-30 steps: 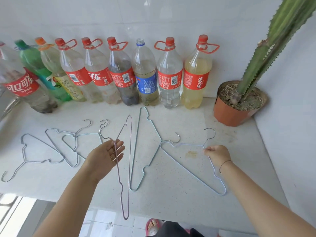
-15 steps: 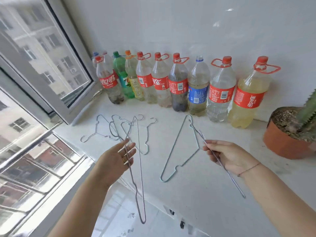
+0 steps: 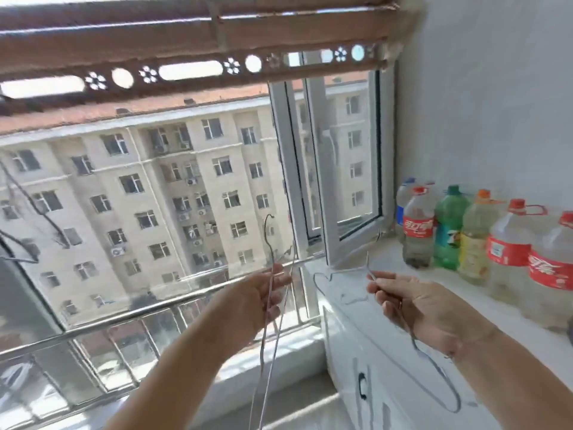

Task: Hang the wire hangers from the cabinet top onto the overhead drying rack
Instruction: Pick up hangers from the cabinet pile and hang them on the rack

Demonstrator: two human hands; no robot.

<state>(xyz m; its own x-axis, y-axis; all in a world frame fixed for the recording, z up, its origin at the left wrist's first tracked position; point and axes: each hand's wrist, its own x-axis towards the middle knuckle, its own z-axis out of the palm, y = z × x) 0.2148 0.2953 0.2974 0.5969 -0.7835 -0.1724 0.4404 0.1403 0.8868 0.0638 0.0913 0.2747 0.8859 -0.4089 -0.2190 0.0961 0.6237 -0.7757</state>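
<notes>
My left hand (image 3: 259, 301) holds a thin wire hanger (image 3: 269, 243) upright in front of the window, its hook pointing up and its long body hanging below my wrist. My right hand (image 3: 424, 308) pinches a second wire hanger (image 3: 434, 370) near its neck, and the triangle trails down past my forearm. Another wire hanger (image 3: 328, 276) lies on the near end of the white cabinet top (image 3: 412, 276). The brown overhead drying rack (image 3: 192, 62), with its row of round and oval holes, crosses the top of the view above both hands.
Plastic drink bottles (image 3: 477, 240) line the wall on the cabinet top at right. An open window sash (image 3: 328, 181) stands beside the cabinet. A steel railing (image 3: 130, 311) runs along the window. Dark hangers (image 3: 18, 243) hang at far left.
My view has swung up and left from the cabinet top to the window and the rack. Both hands have lifted their hangers off the cabinet and now hold them in the air.
</notes>
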